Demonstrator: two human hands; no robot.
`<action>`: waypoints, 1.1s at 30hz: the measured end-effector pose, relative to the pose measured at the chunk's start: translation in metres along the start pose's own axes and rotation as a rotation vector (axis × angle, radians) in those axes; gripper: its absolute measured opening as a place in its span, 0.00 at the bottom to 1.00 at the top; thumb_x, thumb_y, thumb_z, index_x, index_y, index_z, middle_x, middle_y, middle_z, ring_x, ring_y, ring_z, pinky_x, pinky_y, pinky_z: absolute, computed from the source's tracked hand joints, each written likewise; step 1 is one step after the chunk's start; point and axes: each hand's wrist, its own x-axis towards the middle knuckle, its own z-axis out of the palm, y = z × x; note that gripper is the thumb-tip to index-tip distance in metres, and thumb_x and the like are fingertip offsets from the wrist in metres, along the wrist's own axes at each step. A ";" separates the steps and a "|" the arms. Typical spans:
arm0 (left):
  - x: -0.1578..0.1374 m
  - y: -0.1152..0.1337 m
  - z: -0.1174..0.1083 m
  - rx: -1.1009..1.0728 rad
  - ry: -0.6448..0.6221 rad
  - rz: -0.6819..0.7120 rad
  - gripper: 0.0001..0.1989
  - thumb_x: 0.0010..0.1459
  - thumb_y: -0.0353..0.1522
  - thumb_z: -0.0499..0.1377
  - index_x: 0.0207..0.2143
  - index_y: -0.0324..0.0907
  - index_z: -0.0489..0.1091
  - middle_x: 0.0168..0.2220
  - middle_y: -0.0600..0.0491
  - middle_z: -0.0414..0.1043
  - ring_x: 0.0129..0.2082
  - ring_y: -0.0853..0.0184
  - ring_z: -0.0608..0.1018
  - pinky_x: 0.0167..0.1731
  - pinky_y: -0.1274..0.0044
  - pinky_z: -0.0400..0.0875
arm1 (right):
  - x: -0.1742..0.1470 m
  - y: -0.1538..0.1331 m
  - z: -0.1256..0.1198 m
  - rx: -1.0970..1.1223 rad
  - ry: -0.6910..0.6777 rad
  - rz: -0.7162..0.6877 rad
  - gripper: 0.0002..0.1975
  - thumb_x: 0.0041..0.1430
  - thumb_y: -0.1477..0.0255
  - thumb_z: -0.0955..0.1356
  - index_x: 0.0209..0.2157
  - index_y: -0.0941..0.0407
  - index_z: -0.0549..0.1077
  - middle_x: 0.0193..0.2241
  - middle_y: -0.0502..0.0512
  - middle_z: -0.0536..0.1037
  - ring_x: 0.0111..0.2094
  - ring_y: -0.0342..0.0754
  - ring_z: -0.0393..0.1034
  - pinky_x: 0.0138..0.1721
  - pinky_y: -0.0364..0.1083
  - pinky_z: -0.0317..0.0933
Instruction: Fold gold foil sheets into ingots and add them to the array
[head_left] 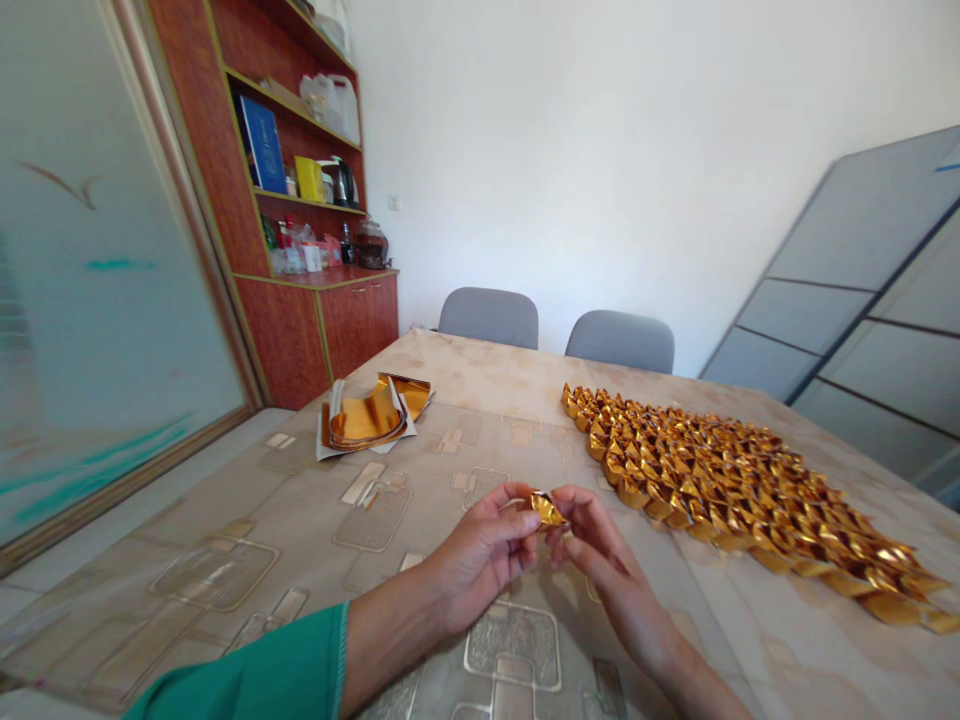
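Note:
A small folded gold foil paper ingot (547,509) is held up over the table between my two hands. My left hand (491,535) pinches its left end between thumb and fingers. At its right end, my right hand (596,540) has its fingertips closed on the tip, the thumb lying below. Many finished-looking foil ingots of the same kind (712,470) stand in packed rows to the right of my hands. Farther off on the left lies a stack of gold foil sheets (366,415), curled up, with white paper edges showing.
The table (300,560) wears a patterned, see-through cover. Two grey chairs (489,315) stand at its far side. A red-brown cabinet (315,320) with bottles and jugs on shelves is at the back left, beside a frosted glass door (105,280). Grey panels (832,270) lean at the right.

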 end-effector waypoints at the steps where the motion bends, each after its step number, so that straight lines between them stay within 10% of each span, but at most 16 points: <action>1: 0.000 0.000 0.000 0.007 -0.003 0.004 0.22 0.43 0.24 0.71 0.39 0.41 0.66 0.30 0.56 0.73 0.24 0.77 0.72 0.28 0.83 0.68 | -0.001 -0.001 0.002 -0.035 -0.011 -0.015 0.16 0.56 0.62 0.72 0.46 0.47 0.71 0.40 0.53 0.72 0.40 0.51 0.65 0.40 0.49 0.61; 17: 0.002 -0.007 -0.003 0.106 -0.014 0.034 0.22 0.43 0.29 0.73 0.38 0.40 0.66 0.34 0.55 0.74 0.34 0.71 0.77 0.35 0.81 0.70 | -0.002 0.010 0.000 -0.430 -0.005 -0.292 0.05 0.63 0.71 0.67 0.42 0.52 0.70 0.37 0.53 0.73 0.38 0.48 0.68 0.38 0.45 0.61; 33: 0.008 -0.014 -0.011 -0.023 -0.034 0.039 0.16 0.49 0.25 0.69 0.39 0.40 0.68 0.38 0.51 0.77 0.39 0.67 0.79 0.43 0.77 0.73 | 0.000 0.011 0.001 -0.474 0.016 -0.280 0.06 0.64 0.72 0.65 0.44 0.52 0.68 0.39 0.52 0.75 0.40 0.48 0.71 0.40 0.46 0.64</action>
